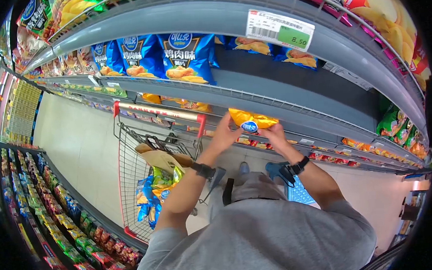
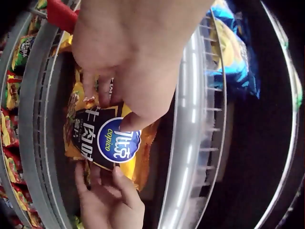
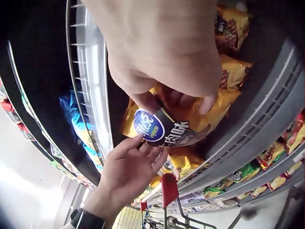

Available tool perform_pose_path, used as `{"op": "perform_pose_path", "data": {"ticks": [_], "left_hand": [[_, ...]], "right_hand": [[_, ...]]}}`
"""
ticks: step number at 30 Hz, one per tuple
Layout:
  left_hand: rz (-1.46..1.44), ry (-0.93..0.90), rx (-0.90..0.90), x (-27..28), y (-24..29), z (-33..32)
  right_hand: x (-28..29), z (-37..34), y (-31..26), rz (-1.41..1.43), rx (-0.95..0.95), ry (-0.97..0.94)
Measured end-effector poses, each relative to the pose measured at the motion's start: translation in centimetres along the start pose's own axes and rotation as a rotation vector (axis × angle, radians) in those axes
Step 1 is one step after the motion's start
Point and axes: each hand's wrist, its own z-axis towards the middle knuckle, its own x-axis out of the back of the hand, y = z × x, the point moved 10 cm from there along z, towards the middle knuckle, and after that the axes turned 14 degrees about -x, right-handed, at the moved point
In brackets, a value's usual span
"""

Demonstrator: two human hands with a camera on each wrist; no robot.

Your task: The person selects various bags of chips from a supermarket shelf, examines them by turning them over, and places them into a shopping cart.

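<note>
A yellow bag of chips with a round blue logo is held between both hands at the edge of a lower shelf. My left hand grips one end of it; in the left wrist view the thumb lies on the front beside the logo and the fingers curl at the side. The right hand grips the other end. From the right wrist view, its thumb presses near the logo while the fingers bend over the bag. More yellow bags lie on the shelf around it.
Blue chip bags stand on the shelf above, behind a wire rail. A shopping cart with chip bags and an open cardboard box is at the left. A blue stool stands by the feet. Another stocked shelf lines the aisle.
</note>
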Motion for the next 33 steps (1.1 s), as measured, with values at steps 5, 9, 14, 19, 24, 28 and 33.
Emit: {"op": "perform_pose_path", "data": {"ticks": [5, 9, 14, 19, 24, 28, 33], "left_hand": [[-0.063, -0.056, -0.031, 0.0, 4.0, -5.6], [0.152, -0.134, 0.026, 3.1, 4.9, -10.9], [0.16, 0.062, -0.114, 9.7, 8.0, -17.3], [-0.085, 0.307, 0.094, 14.7, 8.9, -23.1], [-0.192, 0.512, 0.263, 17.9, 7.1, -28.6], [-0.203, 0.653, 0.292, 20.0, 6.7, -32.1], [-0.327, 0.734, 0.284, 21.3, 9.3, -34.1]], "right_hand": [[-2.5, -6.7, 0.2, -0.205, -0.048, -0.015], [-6.9, -9.6, 1.4, -0.249, -0.181, -0.158], [-16.3, -12.5, 1.4, -0.297, -0.172, -0.376], [-22.9, -13.5, 2.9, -0.552, -0.132, -0.45], [-28.7, -14.0, 3.2, -0.641, 0.002, -0.445], [-33.8, -15.7, 4.1, -0.533, -0.038, -0.624], [-36.3, -15.9, 5.5, -0.495, -0.109, -0.598]]}}
